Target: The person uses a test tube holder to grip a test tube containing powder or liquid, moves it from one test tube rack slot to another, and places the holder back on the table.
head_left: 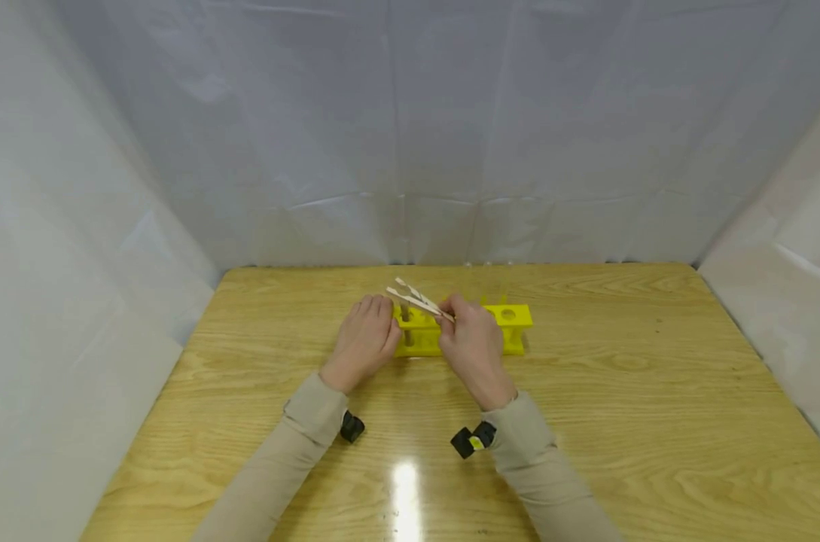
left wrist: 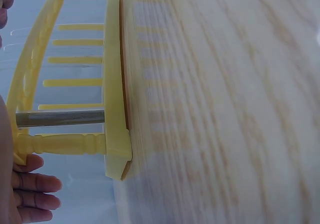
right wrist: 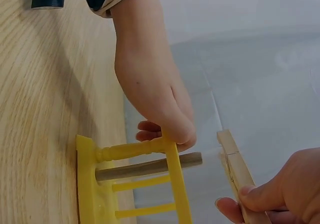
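A yellow test tube rack (head_left: 517, 316) stands on the table. My left hand (head_left: 365, 336) grips its left end, with the thumb side at the top plate and the fingertips (left wrist: 40, 184) behind it. Near that end a test tube with grey-brown contents (right wrist: 145, 169) stands upright in a hole, its upper part rising above the plate. My right hand (head_left: 474, 342) pinches a wooden test tube clamp (head_left: 413, 299) with a metal spring, thumb on one side and fingers on the other. The clamp's tips are spread apart, pointing left, close over the tube's top.
Faint clear tubes (head_left: 488, 280) stand along the rack's back right, by its yellow pegs (left wrist: 75, 60). Wood-grained table (head_left: 626, 421) surrounds the rack. Pale sheeting (head_left: 450, 135) hangs behind the table and at both sides. Black wrist devices (head_left: 352, 427) sit at both cuffs.
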### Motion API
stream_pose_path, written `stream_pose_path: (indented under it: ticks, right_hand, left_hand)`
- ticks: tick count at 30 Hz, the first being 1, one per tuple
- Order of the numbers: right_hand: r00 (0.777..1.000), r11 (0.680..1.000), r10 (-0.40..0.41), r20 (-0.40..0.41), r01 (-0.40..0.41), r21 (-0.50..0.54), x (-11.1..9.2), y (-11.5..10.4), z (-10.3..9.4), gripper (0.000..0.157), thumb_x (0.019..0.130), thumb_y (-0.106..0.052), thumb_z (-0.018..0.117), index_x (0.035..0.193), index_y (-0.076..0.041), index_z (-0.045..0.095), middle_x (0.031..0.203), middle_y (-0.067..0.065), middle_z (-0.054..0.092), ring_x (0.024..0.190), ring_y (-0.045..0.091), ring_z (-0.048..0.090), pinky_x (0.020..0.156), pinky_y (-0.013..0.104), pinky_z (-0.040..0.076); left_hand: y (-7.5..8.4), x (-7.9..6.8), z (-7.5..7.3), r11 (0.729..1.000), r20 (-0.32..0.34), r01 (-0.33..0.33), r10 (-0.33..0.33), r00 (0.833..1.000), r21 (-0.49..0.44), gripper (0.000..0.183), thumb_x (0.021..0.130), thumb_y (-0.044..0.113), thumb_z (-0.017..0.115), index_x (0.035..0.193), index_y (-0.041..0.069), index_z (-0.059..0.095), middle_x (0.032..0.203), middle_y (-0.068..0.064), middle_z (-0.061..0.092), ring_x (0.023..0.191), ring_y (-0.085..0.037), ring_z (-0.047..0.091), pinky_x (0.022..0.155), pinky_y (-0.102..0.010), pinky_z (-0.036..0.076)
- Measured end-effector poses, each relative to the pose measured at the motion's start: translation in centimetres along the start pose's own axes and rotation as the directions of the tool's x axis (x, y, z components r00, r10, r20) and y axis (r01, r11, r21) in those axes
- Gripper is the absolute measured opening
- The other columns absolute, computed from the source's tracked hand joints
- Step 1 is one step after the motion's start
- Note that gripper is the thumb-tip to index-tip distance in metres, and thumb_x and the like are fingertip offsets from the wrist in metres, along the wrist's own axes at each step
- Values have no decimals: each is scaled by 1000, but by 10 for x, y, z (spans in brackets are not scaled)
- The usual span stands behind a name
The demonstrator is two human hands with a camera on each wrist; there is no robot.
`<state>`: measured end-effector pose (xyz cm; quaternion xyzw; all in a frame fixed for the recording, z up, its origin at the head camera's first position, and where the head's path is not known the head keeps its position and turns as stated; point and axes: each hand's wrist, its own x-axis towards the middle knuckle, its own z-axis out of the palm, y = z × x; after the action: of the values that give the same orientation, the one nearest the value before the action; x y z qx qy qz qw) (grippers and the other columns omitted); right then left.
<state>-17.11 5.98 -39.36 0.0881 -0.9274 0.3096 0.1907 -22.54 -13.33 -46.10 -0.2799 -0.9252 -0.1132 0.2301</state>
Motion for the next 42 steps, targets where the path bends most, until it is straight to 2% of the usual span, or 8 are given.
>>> stream_pose_path:
  ticks: [7,16,25,31,42]
  right_hand:
    - [1000,1000,3,3,-3,-13,-4,5,5,5,91,-12,69,95,-8,70,77,7,66,57,21,55,46,31,39]
    - [1000,999,-16,17,17,-31,-6,8,9,4,90,-10,70,93,-8,69,77,7,66,61,22,59,50,35,44]
    - [999,1000,-11,42,11,-12,-7,9,13,7,89,-12,72,94,-8,68,80,7,67,61,20,59,50,32,45]
    - [997,1000,8,74,-8,-4,-7,9,13,8,89,-12,70,95,-8,68,84,8,69,64,19,60,50,31,45]
    - [997,1000,0,77,-1,17,-6,9,12,8,89,-12,71,95,-8,68,83,8,69,63,19,61,50,32,46]
  left_hand:
    - [0,-1,0,1000,8,0,0,1000,-2,33,96,19,34,103,-5,56,95,-19,56,88,-34,53,80,-45,45]
    - [1,0,-1,1000,18,1,-1,1000,3,30,96,19,34,95,-3,54,92,-18,54,85,-33,51,77,-44,43]
    - [0,0,0,1000,-14,-10,10,1000,2,30,96,19,34,95,-3,54,91,-18,53,84,-34,50,76,-44,43]
    - [-1,-1,1,1000,-13,-5,5,1000,-5,29,96,19,35,95,-3,53,91,-18,53,84,-34,50,78,-45,43]
    - [-2,0,2,1000,8,0,0,1000,1,28,96,19,35,94,-2,52,89,-16,51,82,-32,48,76,-44,42]
